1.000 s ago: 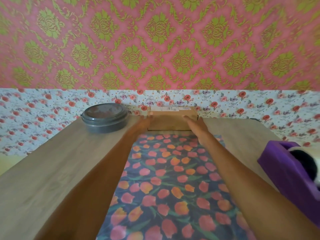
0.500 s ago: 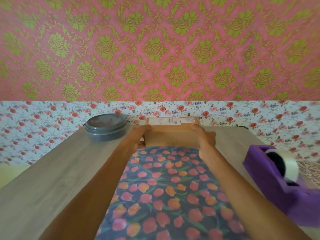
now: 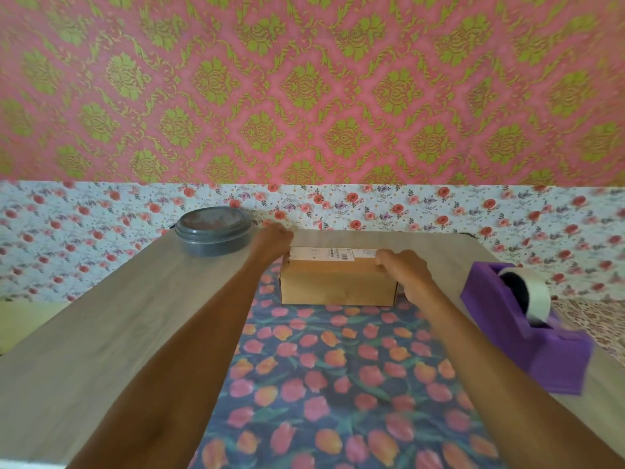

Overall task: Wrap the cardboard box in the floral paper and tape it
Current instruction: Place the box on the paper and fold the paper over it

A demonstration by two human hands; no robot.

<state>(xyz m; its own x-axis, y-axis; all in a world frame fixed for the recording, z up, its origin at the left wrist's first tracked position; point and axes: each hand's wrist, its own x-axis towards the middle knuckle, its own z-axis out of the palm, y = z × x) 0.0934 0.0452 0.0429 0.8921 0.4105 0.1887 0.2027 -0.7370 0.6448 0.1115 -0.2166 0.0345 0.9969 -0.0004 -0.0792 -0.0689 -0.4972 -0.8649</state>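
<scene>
Cardboard box (image 3: 338,282) pulled nearer onto floral paper (image 3: 338,367), left hand (image 3: 272,240) and right hand (image 3: 404,270) gripping its ends

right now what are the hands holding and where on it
The box, by its two ends: left hand at its far left corner, right hand over its right top edge.

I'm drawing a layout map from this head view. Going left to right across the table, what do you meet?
grey lidded container → left hand → cardboard box → right hand → purple tape dispenser. The floral paper spreads under the middle, so it has no clear place in the order.
</scene>
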